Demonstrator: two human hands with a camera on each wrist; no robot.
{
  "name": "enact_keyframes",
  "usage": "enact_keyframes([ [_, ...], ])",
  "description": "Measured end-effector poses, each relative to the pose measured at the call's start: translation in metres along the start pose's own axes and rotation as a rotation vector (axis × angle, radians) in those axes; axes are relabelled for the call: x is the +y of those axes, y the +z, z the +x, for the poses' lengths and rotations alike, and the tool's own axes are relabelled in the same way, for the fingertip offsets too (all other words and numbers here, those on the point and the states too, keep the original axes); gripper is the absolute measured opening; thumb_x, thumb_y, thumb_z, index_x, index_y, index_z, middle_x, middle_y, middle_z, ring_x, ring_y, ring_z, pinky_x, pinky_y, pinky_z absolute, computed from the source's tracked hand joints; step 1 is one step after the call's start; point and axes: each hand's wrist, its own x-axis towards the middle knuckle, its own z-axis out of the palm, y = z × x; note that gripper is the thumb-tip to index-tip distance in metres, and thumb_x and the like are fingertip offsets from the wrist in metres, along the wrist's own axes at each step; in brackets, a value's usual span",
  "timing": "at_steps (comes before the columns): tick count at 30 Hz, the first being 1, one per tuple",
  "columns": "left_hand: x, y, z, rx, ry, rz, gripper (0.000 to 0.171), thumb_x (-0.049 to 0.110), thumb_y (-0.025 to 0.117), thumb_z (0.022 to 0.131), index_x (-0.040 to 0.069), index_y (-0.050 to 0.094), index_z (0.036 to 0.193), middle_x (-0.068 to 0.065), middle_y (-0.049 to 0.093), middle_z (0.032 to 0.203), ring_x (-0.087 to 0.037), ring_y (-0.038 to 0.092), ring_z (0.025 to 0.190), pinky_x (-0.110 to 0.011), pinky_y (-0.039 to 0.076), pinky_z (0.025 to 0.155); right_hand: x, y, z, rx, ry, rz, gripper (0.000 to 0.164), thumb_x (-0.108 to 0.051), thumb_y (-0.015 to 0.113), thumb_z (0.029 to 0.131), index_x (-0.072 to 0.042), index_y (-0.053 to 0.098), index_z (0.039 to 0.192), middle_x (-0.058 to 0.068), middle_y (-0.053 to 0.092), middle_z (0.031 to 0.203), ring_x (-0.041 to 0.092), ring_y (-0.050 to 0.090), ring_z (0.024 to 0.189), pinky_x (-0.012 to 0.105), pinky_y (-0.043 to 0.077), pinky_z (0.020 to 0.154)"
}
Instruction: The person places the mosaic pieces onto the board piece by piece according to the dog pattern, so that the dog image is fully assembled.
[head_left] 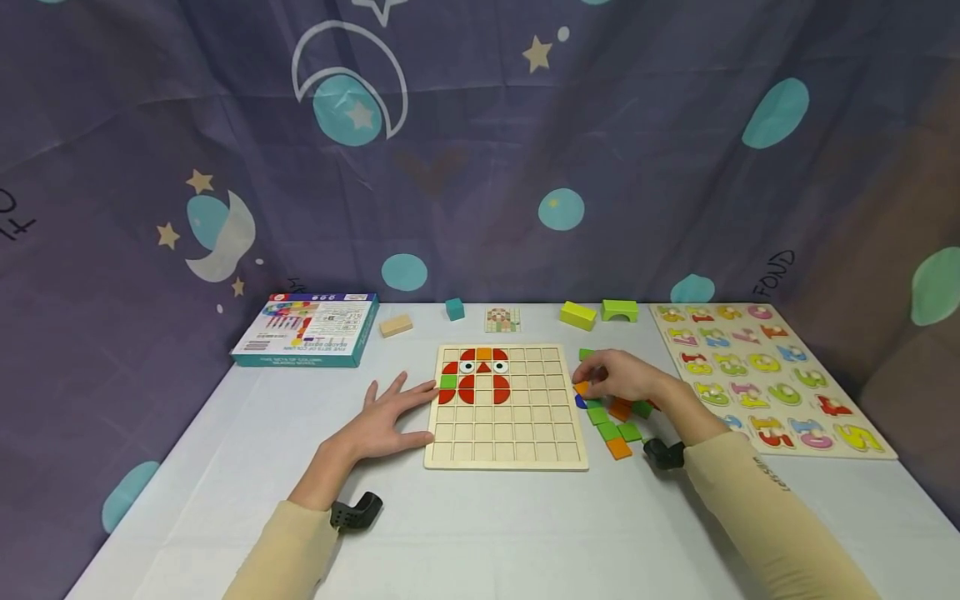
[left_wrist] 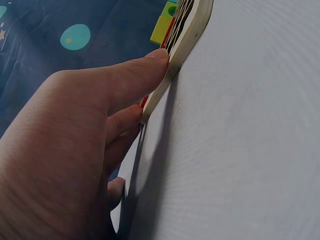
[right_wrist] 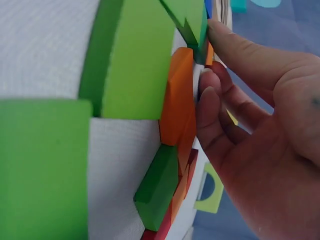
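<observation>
A wooden grid board (head_left: 525, 433) lies on the table. Red, orange, green and eye-patterned tiles (head_left: 483, 377) fill cells in its upper left part. My left hand (head_left: 378, 425) is at the board's left side, fingers spread, and its thumb (left_wrist: 150, 62) touches the edge in the left wrist view. Beyond the board's right edge, my right hand (head_left: 626, 375) pinches a small orange tile (head_left: 582, 387) between thumb and fingers. Under and around it lies a loose pile of green tiles (head_left: 597, 416), orange tiles (right_wrist: 177, 100) and a blue tile (head_left: 581, 402).
A small picture card (head_left: 502, 320) lies behind the board, between a teal block (head_left: 454, 309) and a yellow block (head_left: 577, 315). A green arch block (head_left: 619, 311) and a wooden block (head_left: 396, 326) stand nearby. A box (head_left: 307, 329) is left; a number puzzle (head_left: 813, 379) right.
</observation>
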Motion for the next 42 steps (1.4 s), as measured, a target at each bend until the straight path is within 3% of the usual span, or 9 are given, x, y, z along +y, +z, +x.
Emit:
enact_keyframes([
  [6, 0.002, 0.0, 0.002, -0.005, -0.013, 0.003, 0.074, 0.053, 0.071, 0.088, 0.021, 0.051, 0.151, 0.005, 0.037, 0.16, -0.036, 0.008, 0.153, -0.067, -0.008, 0.114, 0.005, 0.002, 0.002, -0.001, -0.029, 0.019, 0.012, -0.003, 0.075, 0.09, -0.007, 0.069, 0.099, 0.002, 0.06, 0.088, 0.021, 0.051, 0.082, 0.035, 0.044, 0.076],
  [17, 0.001, 0.001, 0.002, -0.005, -0.021, 0.015, 0.074, 0.055, 0.071, 0.087, 0.022, 0.051, 0.151, 0.006, 0.037, 0.16, -0.036, 0.008, 0.153, -0.068, -0.008, 0.114, 0.001, -0.007, -0.005, 0.042, -0.075, 0.06, 0.008, -0.003, 0.07, 0.094, -0.006, 0.07, 0.101, 0.004, 0.064, 0.094, 0.021, 0.059, 0.081, 0.034, 0.052, 0.075],
  [23, 0.0, 0.001, 0.002, -0.004, -0.014, 0.014, 0.074, 0.055, 0.071, 0.088, 0.022, 0.05, 0.151, 0.006, 0.036, 0.16, -0.036, 0.008, 0.153, -0.067, -0.008, 0.114, -0.012, 0.0, -0.002, 0.083, -0.122, 0.13, 0.014, -0.005, 0.069, 0.095, -0.003, 0.071, 0.108, 0.007, 0.066, 0.102, 0.023, 0.064, 0.086, 0.033, 0.055, 0.079],
  [31, -0.001, 0.001, 0.001, -0.001, -0.009, 0.015, 0.075, 0.056, 0.07, 0.088, 0.022, 0.05, 0.152, 0.007, 0.036, 0.16, -0.036, 0.008, 0.153, -0.068, -0.007, 0.113, -0.032, 0.018, 0.014, 0.076, -0.164, 0.212, 0.017, -0.007, 0.07, 0.095, -0.002, 0.071, 0.111, 0.008, 0.064, 0.101, 0.023, 0.063, 0.082, 0.033, 0.052, 0.07],
  [42, -0.001, 0.001, 0.001, 0.0, -0.012, 0.02, 0.074, 0.055, 0.07, 0.088, 0.022, 0.05, 0.152, 0.007, 0.037, 0.16, -0.036, 0.008, 0.153, -0.068, -0.007, 0.114, -0.069, 0.043, 0.037, 0.049, -0.224, 0.177, 0.012, -0.003, 0.068, 0.095, -0.007, 0.071, 0.107, 0.003, 0.063, 0.096, 0.018, 0.057, 0.077, 0.031, 0.05, 0.07],
])
